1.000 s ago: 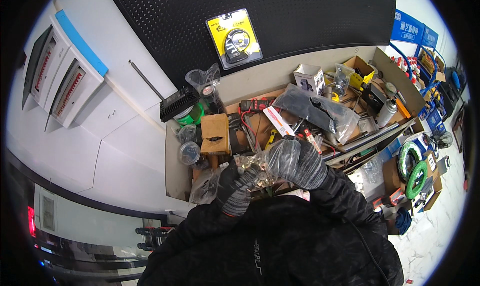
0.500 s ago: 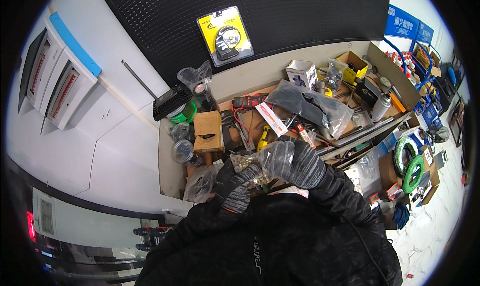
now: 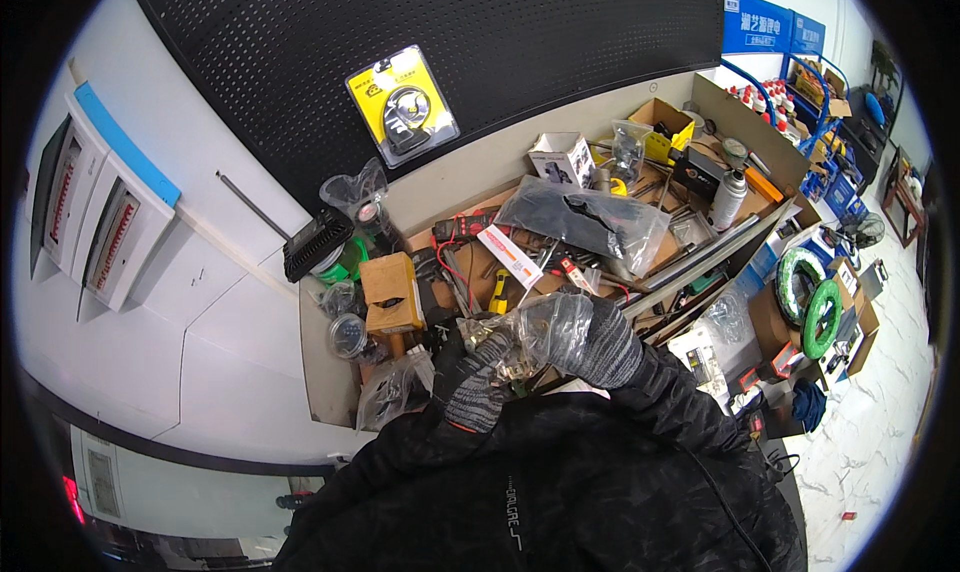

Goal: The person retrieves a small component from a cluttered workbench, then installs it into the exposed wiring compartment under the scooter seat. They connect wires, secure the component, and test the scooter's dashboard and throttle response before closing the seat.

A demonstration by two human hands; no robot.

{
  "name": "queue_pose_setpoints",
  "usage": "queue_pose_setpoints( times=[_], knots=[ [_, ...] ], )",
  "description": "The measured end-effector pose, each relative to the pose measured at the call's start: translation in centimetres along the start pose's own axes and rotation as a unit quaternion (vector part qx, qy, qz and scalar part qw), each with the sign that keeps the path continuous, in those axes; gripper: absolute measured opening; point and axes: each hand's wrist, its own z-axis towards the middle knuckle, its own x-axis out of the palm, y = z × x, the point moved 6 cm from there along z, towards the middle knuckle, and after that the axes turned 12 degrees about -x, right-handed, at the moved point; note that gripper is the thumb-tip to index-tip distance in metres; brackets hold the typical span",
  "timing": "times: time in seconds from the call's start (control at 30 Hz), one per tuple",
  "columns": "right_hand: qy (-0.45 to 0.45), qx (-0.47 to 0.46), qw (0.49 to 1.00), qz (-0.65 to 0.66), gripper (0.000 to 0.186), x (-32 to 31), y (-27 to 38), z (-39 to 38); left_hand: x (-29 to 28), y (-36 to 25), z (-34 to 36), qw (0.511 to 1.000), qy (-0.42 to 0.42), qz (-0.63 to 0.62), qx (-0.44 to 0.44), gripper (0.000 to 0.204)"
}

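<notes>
A clear plastic bag [image 3: 553, 330] of small brass-coloured metal parts is stretched between my two gloved hands, close to my body. My left hand [image 3: 476, 384], in a grey and black knit glove, is closed around the bag's left end, where the parts bunch up. The other end is gripped by my right hand [image 3: 608, 350], whose fingertips are partly hidden by the plastic. Just beyond the bag lie a yellow-handled tool [image 3: 499, 292] and a white and orange slim box [image 3: 510, 256]. An empty-looking clear bag [image 3: 388, 394] lies beside my left hand.
A low-walled bench tray holds a cardboard box [image 3: 391, 292], a black pouch in plastic [image 3: 585, 222], a red multimeter [image 3: 462, 228], a spray can [image 3: 728, 200] and loose tools. Behind stands a black pegboard [image 3: 520, 52]. Coils of green wrapped ring [image 3: 822, 319] are at right.
The whole view has shifted, so the bench sits further left in the picture. Both hands keep hold of the bag, and more metal parts show through its right side.
</notes>
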Motion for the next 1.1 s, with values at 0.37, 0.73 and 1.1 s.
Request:
queue_pose_setpoints(
  times=[0.37,0.73,1.1],
  knots=[
    [0.004,0.018,1.0,0.026,0.028,-1.9,0.4,-1.2,2.8,-0.4,1.1,0.993,0.114,-0.022,-0.002,0.024],
    [0.124,-0.091,0.969,-0.193,0.019,-1.0,0.2,1.3,0.4,0.2,2.0,0.986,0.083,-0.129,-0.058,0.025],
    [-0.048,0.107,0.968,0.223,0.043,2.8,-6.2,2.3,-5.0,1.0,1.9,0.986,-0.073,0.102,0.11,0.023]
  ],
)
